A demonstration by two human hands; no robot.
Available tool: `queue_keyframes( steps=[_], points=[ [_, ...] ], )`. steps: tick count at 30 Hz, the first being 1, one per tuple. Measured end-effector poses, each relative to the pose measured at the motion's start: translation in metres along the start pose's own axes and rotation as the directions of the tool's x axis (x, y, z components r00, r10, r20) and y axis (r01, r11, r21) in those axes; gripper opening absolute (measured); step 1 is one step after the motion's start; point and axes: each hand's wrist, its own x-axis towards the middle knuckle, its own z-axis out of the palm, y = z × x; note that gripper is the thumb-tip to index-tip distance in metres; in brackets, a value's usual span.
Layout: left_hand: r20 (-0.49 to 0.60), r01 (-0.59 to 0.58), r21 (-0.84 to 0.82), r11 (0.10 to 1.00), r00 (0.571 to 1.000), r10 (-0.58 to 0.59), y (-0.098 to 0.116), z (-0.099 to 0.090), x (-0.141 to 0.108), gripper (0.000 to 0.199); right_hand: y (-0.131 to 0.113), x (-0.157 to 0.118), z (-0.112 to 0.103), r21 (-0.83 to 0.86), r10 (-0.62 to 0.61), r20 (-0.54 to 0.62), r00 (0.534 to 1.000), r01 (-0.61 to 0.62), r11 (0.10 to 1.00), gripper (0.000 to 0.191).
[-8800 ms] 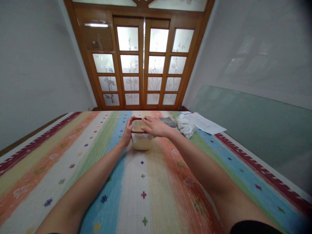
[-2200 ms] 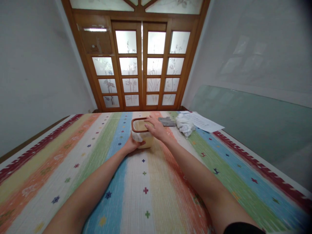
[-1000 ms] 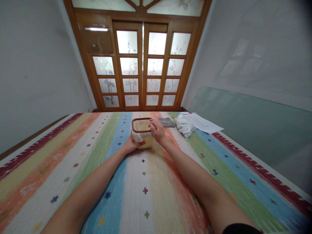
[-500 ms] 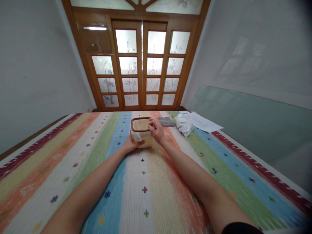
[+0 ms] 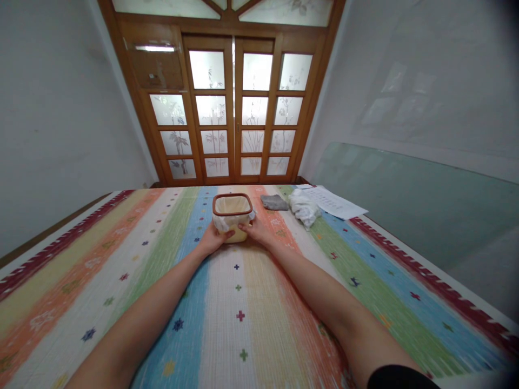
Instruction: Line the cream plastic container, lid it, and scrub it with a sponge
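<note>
A small pale yellow trash bin (image 5: 237, 234) with a brown rim stands upright on the striped cloth in front of me. A thin whitish bag (image 5: 227, 222) lines it and hangs over the outside below the rim. My left hand (image 5: 213, 237) grips the bin's left side, thumb across the front. From the right, my right hand (image 5: 254, 229) holds the other side, its thumb also on the front. The fingers behind the bin are hidden on both sides.
Right of the bin lies a folded grey cloth (image 5: 274, 202). Beside it are a crumpled white plastic bag (image 5: 304, 208) and a printed paper sheet (image 5: 336, 202). The striped tablecloth (image 5: 227, 324) covers the table. Wooden glazed doors (image 5: 235, 108) stand beyond.
My right hand has moved from the rim's right corner down to the bin's right side. The bin has turned slightly and shifted a little left. My left hand keeps its hold.
</note>
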Motion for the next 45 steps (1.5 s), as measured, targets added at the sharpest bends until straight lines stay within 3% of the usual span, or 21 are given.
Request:
queue_keyframes(
  steps=[4, 7, 10, 13, 16, 19, 22, 25, 28, 31, 33, 35, 40, 42, 45],
  points=[
    [0.037, 0.002, 0.087, 0.996, 0.999, -0.005, -0.001, -0.007, 0.000, 0.072, 0.014, 0.004, -0.005, -0.009, 0.079, 0.037, 0.996, -0.079, 0.997, 0.079],
    [0.154, -0.087, 0.267, 0.960, 0.987, 0.047, -0.002, -0.011, -0.002, 0.071, 0.019, 0.007, -0.025, -0.022, 0.108, 0.009, 0.994, -0.108, 0.994, 0.075],
    [0.289, -0.228, 0.514, 0.827, 0.954, 0.083, -0.005, -0.011, -0.005, 0.058, 0.025, 0.006, -0.058, -0.025, 0.117, -0.064, 0.991, -0.119, 0.993, 0.073],
    [0.347, -0.287, 0.642, 0.711, 0.936, 0.065, -0.009, -0.010, -0.006, 0.049, 0.034, -0.001, -0.100, -0.016, 0.108, -0.131, 0.985, -0.111, 0.994, 0.075],
    [0.353, -0.293, 0.666, 0.685, 0.934, 0.057, -0.011, -0.010, -0.006, 0.051, 0.043, -0.012, -0.142, -0.096, 0.113, -0.262, 0.958, -0.143, 0.985, 0.069],
    [0.350, -0.292, 0.664, 0.688, 0.935, 0.059, -0.012, -0.010, -0.006, 0.052, 0.044, -0.020, -0.169, -0.207, 0.068, -0.347, 0.936, -0.147, 0.967, 0.072],
    [0.351, -0.294, 0.658, 0.693, 0.934, 0.063, -0.012, -0.011, -0.006, 0.052, 0.039, -0.023, -0.176, -0.386, -0.057, -0.438, 0.897, -0.130, 0.913, 0.079],
    [0.343, -0.286, 0.654, 0.700, 0.937, 0.063, -0.012, -0.011, -0.007, 0.052, 0.031, -0.024, -0.171, -0.607, -0.279, -0.545, 0.791, -0.143, 0.782, 0.080],
    [0.341, -0.281, 0.640, 0.715, 0.938, 0.064, -0.014, -0.011, -0.007, 0.052, 0.025, -0.025, -0.165, -0.714, -0.405, -0.580, 0.706, -0.201, 0.671, 0.062],
    [0.349, -0.292, 0.654, 0.698, 0.935, 0.064, -0.014, -0.011, -0.007, 0.053, 0.023, -0.025, -0.163, -0.736, -0.430, -0.604, 0.671, -0.262, 0.625, 0.038],
    [0.356, -0.300, 0.668, 0.681, 0.933, 0.062, -0.014, -0.011, -0.007, 0.055, 0.023, -0.026, -0.161, -0.743, -0.409, -0.599, 0.688, -0.286, 0.605, 0.027],
    [0.357, -0.302, 0.670, 0.678, 0.932, 0.062, -0.014, -0.011, -0.007, 0.055, 0.024, -0.029, -0.157, -0.763, -0.363, -0.553, 0.750, -0.282, 0.581, 0.021],
    [0.354, -0.297, 0.656, 0.694, 0.933, 0.064, -0.015, -0.011, -0.007, 0.053, 0.022, -0.037, -0.127, -0.891, -0.277, -0.238, 0.931, -0.095, 0.444, 0.038],
    [0.352, -0.292, 0.653, 0.699, 0.934, 0.061, -0.015, -0.011, -0.007, 0.053, 0.022, -0.039, -0.112, -0.924, -0.217, -0.114, 0.969, -0.023, 0.383, 0.039],
    [0.337, -0.272, 0.624, 0.732, 0.940, 0.063, -0.015, -0.012, -0.007, 0.053, 0.022, -0.038, -0.098, -0.946, -0.102, -0.076, 0.992, -0.039, 0.322, 0.035]
  ],
)
